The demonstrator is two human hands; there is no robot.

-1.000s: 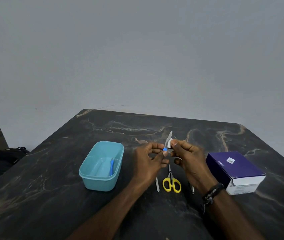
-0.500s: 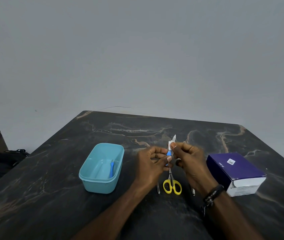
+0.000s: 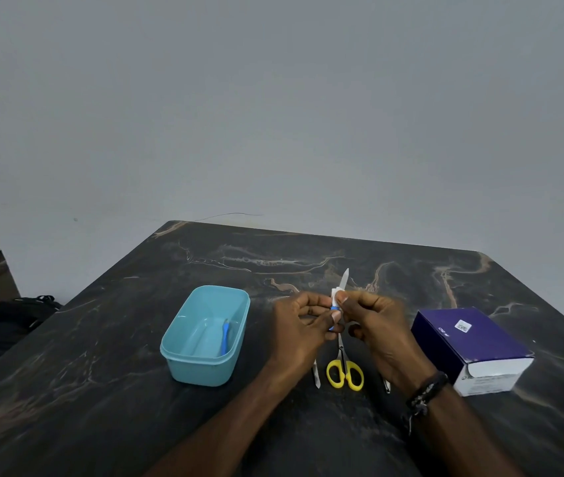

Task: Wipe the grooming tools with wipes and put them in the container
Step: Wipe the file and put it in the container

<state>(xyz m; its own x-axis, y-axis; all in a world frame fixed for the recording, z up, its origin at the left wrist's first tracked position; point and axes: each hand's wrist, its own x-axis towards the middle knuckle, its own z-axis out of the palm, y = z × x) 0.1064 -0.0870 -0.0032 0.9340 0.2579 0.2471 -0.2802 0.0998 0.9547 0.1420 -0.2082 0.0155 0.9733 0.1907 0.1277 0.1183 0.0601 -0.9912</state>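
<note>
Hands (image 3: pixel 303 330) (image 3: pixel 378 325) hold file (image 3: pixel 344 279), wipe (image 3: pixel 336 293) pinched around it.

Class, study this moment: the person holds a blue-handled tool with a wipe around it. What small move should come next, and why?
Probably slide the white wipe up toward the metal tip, which is bare above it. The left hand pinches the blue handle; the right hand pinches the wipe. The teal container holds one blue tool already.

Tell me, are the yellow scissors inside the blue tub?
No, the yellow scissors lie on the table between the wrists, while the blue tub holds only a small blue tool.
</note>
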